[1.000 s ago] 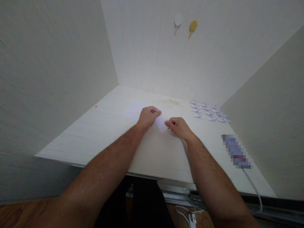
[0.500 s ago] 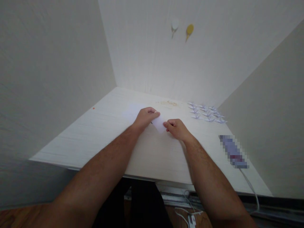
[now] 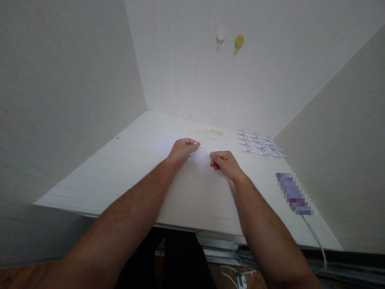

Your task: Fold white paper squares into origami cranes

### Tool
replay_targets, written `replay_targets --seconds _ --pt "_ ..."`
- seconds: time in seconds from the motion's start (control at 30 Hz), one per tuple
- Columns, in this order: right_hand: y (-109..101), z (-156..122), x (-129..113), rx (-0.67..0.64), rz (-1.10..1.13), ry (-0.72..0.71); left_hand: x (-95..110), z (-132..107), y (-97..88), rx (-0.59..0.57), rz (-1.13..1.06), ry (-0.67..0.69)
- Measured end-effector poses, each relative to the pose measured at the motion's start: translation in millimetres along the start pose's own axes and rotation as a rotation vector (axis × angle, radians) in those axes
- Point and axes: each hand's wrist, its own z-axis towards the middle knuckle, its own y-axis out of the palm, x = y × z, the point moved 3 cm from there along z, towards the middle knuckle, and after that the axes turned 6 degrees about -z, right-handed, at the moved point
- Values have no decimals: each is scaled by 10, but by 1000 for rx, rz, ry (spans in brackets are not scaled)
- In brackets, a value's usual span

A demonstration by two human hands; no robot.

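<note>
Above the white table, a small piece of white paper (image 3: 200,159) hangs between my two hands. My left hand (image 3: 183,150) is closed on its upper left part, thumb on top. My right hand (image 3: 223,162) has its fingers curled, with thumb and forefinger pinched at the paper's right corner. Behind my left hand, pale white paper (image 3: 167,140) lies flat on the table, partly covered by that hand. Several folded paper cranes (image 3: 264,145) stand in rows at the back right.
A blurred-out flat device (image 3: 293,193) lies on the right of the table (image 3: 198,204), its cable (image 3: 315,235) running over the front edge. Walls close in the back and sides. A white hook (image 3: 220,35) and a yellow hook (image 3: 239,41) are on the back wall.
My right hand's fingertips have shifted slightly outward to the paper's right corner. My left hand keeps its hold. The view has tilted a little.
</note>
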Motion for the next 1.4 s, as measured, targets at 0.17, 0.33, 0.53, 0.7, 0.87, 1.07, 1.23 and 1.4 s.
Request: replay_targets --seconds 0.17,0.33,0.53,0.7,0.87,1.07,1.23,1.4 --pt "-74 42 27 126 261 -102 36 -60 41 -89 -72 -102" --pt "-27 52 59 -37 245 -161 61 -111 89 -213 -70 -149" --pt "3 47 107 -117 190 -121 76 -133 107 -218 -40 -141" --pt "-21 40 56 -105 185 -94 32 -95 83 -234 -8 -123" --pt "-30 27 58 -134 157 -78 -24 -51 55 -238 66 -63" --pt "-7 -9 22 -199 84 -80 4 -69 68 -250 182 -8" --pt "-37 0 37 -136 7 -40 43 -87 93 -274 203 -16" --pt "-72 13 43 -60 13 -47 47 -90 95 -277 246 -9"
